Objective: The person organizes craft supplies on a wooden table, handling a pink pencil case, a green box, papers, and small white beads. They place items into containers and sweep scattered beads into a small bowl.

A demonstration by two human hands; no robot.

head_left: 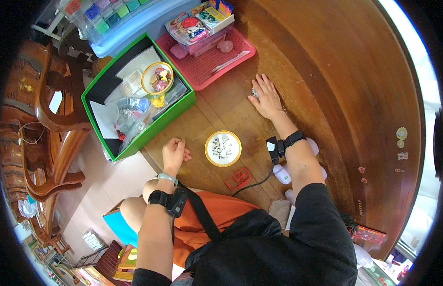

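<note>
From the head view, your right hand lies flat on the table, fingers spread, touching a small shiny object at its fingertips. Your left hand rests loosely curled and empty at the table edge, near the round tin. The green box sits farther left.

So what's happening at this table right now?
A person sits at a round wooden table. Their right hand lies flat on the wood, fingers over a small shiny item too small to identify. The left hand rests loosely curled near the table edge, holding nothing visible. A gold-rimmed round dish stands between the hands; a green box of craft bits and a pink tray stand farther back.
</note>
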